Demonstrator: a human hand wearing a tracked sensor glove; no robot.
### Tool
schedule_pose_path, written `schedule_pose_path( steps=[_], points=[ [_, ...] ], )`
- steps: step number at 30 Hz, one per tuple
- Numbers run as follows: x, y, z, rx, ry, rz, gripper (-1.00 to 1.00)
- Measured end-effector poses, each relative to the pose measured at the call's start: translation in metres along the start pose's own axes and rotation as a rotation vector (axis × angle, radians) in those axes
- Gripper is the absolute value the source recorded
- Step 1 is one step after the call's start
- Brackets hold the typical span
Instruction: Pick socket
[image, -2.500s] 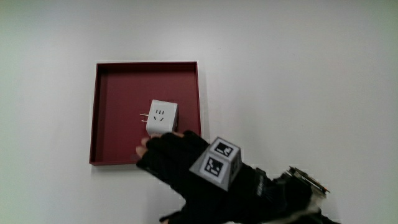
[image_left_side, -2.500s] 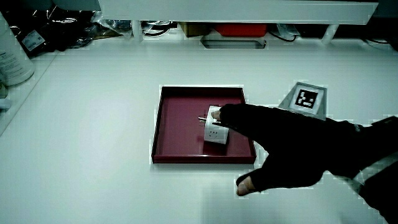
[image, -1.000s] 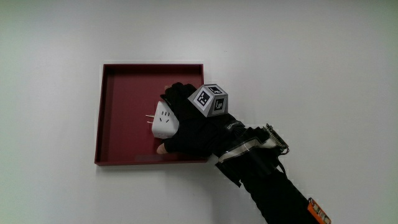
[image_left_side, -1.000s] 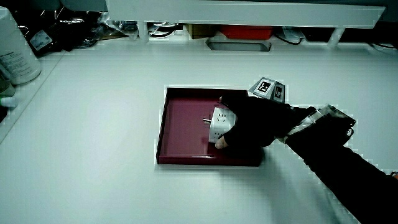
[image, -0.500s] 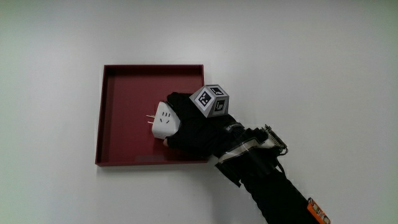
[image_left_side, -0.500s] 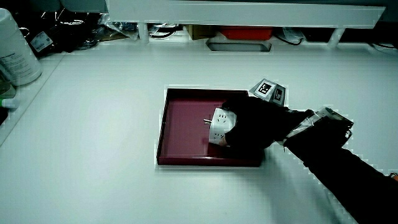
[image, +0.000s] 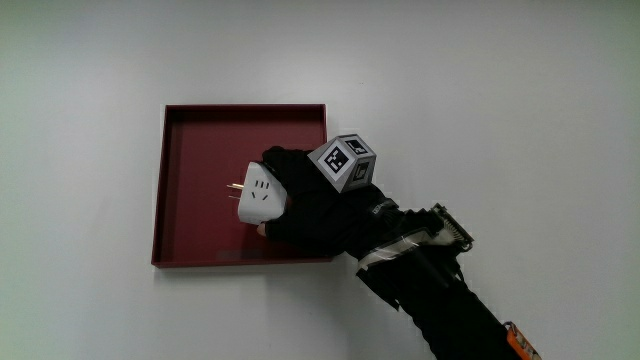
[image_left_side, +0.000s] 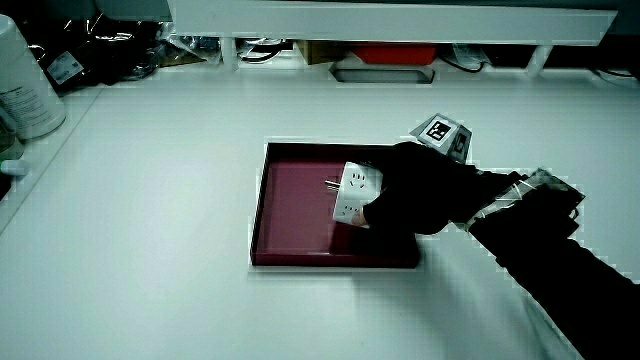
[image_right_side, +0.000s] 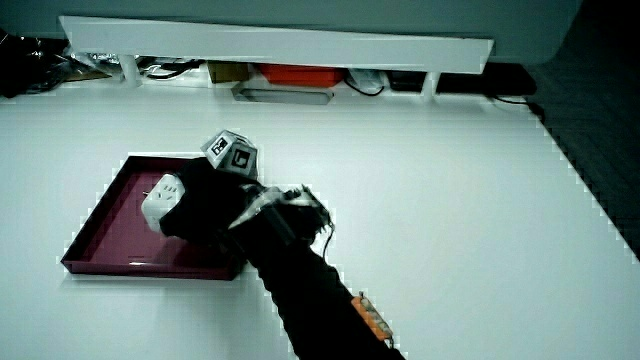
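The socket (image: 259, 195) is a white cube adapter with metal prongs, and it shows in both side views (image_left_side: 354, 192) (image_right_side: 162, 199). The gloved hand (image: 305, 205) is shut on it and holds it over the dark red tray (image: 190, 160). The same grasp appears in both side views, the hand (image_left_side: 415, 195) (image_right_side: 205, 210) covering the socket's rear faces. The socket sits tilted, its prongs pointing away from the hand. In a side view it looks lifted a little off the tray (image_left_side: 295, 195) floor. The black forearm (image: 430, 290) reaches in from the person's edge of the table.
The tray (image_right_side: 110, 215) lies on a white table. A white container (image_left_side: 22, 85) stands at the table's edge in a side view. A low white partition (image_right_side: 270, 45) with cables and an orange box under it runs along the table's far edge.
The hand reached into the tray, closed on the socket and has since raised and tilted it slightly. The tray has stayed where it was.
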Motion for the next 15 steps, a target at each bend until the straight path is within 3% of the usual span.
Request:
schedule_pose_path(
  steps=[5,7,10,12,13,15],
  points=[
    [-0.011,-0.012,0.014,-0.002,-0.012,0.034,1.0],
    [-0.01,-0.015,0.018,-0.037,0.046,0.095,1.0],
    [-0.007,-0.022,0.027,0.002,0.027,0.185,1.0],
    [-0.009,-0.031,0.037,0.027,0.007,0.201,1.0],
    [-0.009,-0.034,0.04,0.031,0.033,0.21,1.0],
    [-0.007,-0.04,0.048,0.05,-0.006,0.217,1.0]
  ],
)
